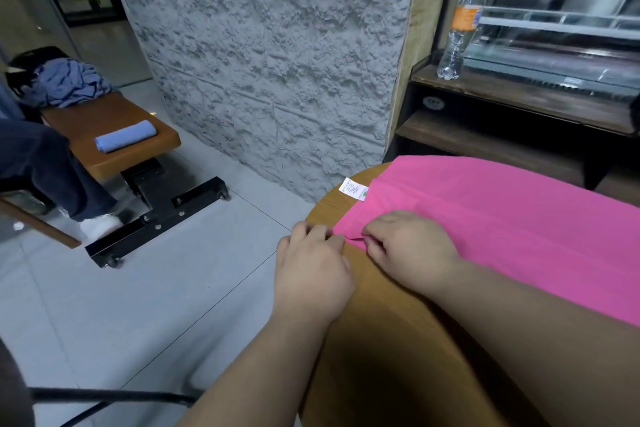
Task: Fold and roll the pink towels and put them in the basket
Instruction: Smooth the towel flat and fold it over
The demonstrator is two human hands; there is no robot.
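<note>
Round and wooden, the tabletop point(374, 340) carries a pink towel point(502, 229) laid out as a long folded strip. It runs from the hands towards the right, where the frame cuts it off. Both hands are at its near left end. The left hand point(313, 263) pinches the corner with curled fingers, and the right hand point(412, 250), just beside it, pinches the folded edge. The fingertips are mostly hidden. A white label point(355, 188) lies at the towel's far corner, its print too small to read.

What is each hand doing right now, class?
Left hand: fingers curled, pinching the end of the pink towel.
Right hand: pinching the same towel's folded edge.
</note>
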